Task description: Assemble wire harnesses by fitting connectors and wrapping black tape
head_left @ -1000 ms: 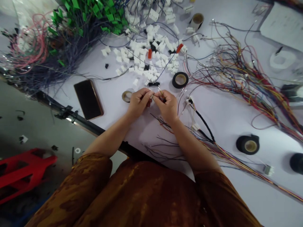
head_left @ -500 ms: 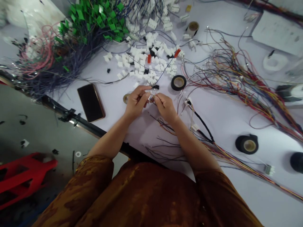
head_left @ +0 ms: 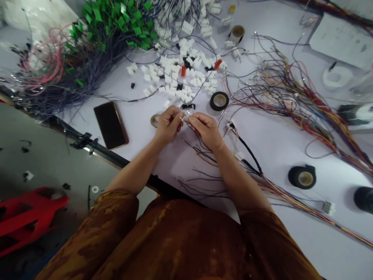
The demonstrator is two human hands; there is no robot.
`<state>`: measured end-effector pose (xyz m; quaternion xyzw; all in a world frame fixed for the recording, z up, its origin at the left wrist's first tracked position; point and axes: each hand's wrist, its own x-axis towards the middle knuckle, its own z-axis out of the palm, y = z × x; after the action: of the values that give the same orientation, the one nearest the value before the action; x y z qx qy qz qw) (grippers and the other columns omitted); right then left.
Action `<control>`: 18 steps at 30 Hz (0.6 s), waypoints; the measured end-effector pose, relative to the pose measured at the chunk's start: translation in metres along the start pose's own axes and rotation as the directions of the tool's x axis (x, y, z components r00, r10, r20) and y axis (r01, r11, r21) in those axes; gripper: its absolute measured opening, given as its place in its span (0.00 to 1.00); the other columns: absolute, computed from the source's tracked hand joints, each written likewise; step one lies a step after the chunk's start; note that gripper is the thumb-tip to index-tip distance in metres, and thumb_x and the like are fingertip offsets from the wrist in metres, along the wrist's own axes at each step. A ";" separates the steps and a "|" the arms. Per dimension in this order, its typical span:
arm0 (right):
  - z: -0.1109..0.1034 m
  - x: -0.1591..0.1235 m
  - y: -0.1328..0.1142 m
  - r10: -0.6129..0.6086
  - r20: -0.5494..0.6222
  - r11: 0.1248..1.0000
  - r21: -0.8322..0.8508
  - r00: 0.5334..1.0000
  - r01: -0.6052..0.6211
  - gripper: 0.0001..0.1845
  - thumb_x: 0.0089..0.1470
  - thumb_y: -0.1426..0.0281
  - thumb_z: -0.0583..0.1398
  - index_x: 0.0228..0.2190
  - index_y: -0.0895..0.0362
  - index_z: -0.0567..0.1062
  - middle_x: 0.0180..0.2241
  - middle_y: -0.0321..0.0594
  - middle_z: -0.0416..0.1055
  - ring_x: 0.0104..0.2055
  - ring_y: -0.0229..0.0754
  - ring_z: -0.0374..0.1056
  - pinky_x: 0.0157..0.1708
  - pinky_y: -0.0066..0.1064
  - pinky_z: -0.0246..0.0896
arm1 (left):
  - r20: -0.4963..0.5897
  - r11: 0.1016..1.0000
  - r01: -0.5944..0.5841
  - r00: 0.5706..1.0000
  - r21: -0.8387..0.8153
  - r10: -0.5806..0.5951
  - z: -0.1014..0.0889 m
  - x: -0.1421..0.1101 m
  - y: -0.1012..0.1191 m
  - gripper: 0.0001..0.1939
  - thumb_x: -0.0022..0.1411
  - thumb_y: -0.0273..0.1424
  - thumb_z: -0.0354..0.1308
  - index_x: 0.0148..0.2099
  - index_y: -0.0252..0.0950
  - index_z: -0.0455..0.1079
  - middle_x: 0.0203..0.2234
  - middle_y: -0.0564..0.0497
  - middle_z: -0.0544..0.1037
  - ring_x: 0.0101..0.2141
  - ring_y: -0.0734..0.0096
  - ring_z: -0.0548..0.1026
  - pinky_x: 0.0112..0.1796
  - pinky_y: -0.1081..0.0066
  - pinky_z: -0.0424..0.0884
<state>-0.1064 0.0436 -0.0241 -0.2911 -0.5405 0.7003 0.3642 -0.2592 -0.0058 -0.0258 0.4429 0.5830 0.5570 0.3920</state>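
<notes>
My left hand [head_left: 168, 125] is closed in a pinch on a small whitish piece [head_left: 182, 118], which looks like a connector; the fingers hide most of it. Close beside it, my right hand [head_left: 206, 130] pinches thin wires [head_left: 196, 132] near their ends, with shiny metal tips showing by the fingertips. These wires trail down under the right hand towards loose wire ends [head_left: 204, 155] on the table. Just beyond the fingertips lies a black connector [head_left: 189, 106]. A roll of tape [head_left: 154, 120] sits partly behind the left hand.
White connectors [head_left: 186, 70] lie heaped ahead, near a black tape roll [head_left: 219, 101]. A phone [head_left: 110, 125] rests at left, by the table edge [head_left: 116, 160]. Bundled wires [head_left: 291, 97] spread across the right, with a taped harness [head_left: 250, 151] nearer. Green-tipped cables [head_left: 122, 23] pile up back left.
My right hand has shifted its grip, its fingers now straighter and pointing left. The fingertips have drawn slightly apart, and dark wires now show beneath the right hand.
</notes>
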 end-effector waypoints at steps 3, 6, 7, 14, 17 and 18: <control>-0.001 0.002 0.003 -0.004 -0.080 1.000 0.025 0.997 0.006 0.12 0.57 0.60 0.63 0.32 0.56 0.78 0.25 0.32 0.64 0.25 0.30 0.56 0.25 0.25 0.52 | 0.062 0.998 0.023 0.998 -0.066 -0.019 -0.004 0.001 0.000 0.15 0.62 0.45 0.61 0.35 0.38 0.68 0.16 0.58 0.69 0.13 0.82 0.63 0.15 0.80 0.58; 0.000 0.004 0.006 0.023 -0.166 1.000 0.013 0.986 -0.021 0.11 0.57 0.61 0.62 0.32 0.56 0.78 0.23 0.31 0.62 0.24 0.30 0.53 0.23 0.25 0.49 | 0.127 0.998 -0.003 0.992 -0.068 0.011 -0.008 0.001 0.003 0.14 0.64 0.43 0.60 0.44 0.40 0.72 0.17 0.58 0.69 0.14 0.82 0.65 0.15 0.80 0.60; 0.000 0.005 0.006 0.032 -0.171 0.999 -0.005 0.985 -0.033 0.11 0.57 0.61 0.62 0.33 0.56 0.78 0.23 0.31 0.62 0.24 0.30 0.54 0.23 0.25 0.50 | 0.136 0.998 -0.021 0.990 -0.060 0.029 -0.008 0.001 0.004 0.14 0.64 0.42 0.60 0.46 0.40 0.73 0.17 0.58 0.69 0.14 0.82 0.65 0.15 0.80 0.60; 0.003 0.004 -0.001 -0.006 -0.016 0.977 -0.213 1.000 0.002 0.16 0.59 0.59 0.58 0.29 0.59 0.78 0.25 0.34 0.65 0.30 0.34 0.60 0.29 0.27 0.56 | 0.121 0.996 -0.087 0.989 0.026 0.083 -0.009 0.000 0.004 0.14 0.65 0.40 0.60 0.49 0.41 0.75 0.18 0.58 0.70 0.15 0.83 0.66 0.17 0.81 0.61; 0.002 0.002 0.000 -0.032 0.034 0.974 -0.223 0.999 0.039 0.17 0.60 0.58 0.57 0.33 0.58 0.78 0.25 0.33 0.65 0.30 0.34 0.59 0.30 0.27 0.55 | 0.085 0.998 -0.064 0.994 0.004 0.063 -0.008 0.000 0.005 0.13 0.64 0.41 0.60 0.41 0.38 0.76 0.18 0.57 0.70 0.15 0.83 0.66 0.17 0.81 0.61; 0.002 0.002 0.001 -0.041 0.048 0.974 -0.222 0.998 0.051 0.15 0.59 0.59 0.59 0.35 0.57 0.78 0.25 0.32 0.64 0.29 0.33 0.58 0.30 0.27 0.55 | 0.073 0.998 -0.057 0.996 -0.004 0.057 -0.007 0.000 0.006 0.13 0.64 0.42 0.61 0.39 0.37 0.76 0.17 0.57 0.70 0.15 0.84 0.65 0.16 0.81 0.60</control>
<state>-0.1096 0.0439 -0.0250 -0.3024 -0.6302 0.6326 0.3334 -0.2655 -0.0084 -0.0194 0.4788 0.5549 0.5521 0.3975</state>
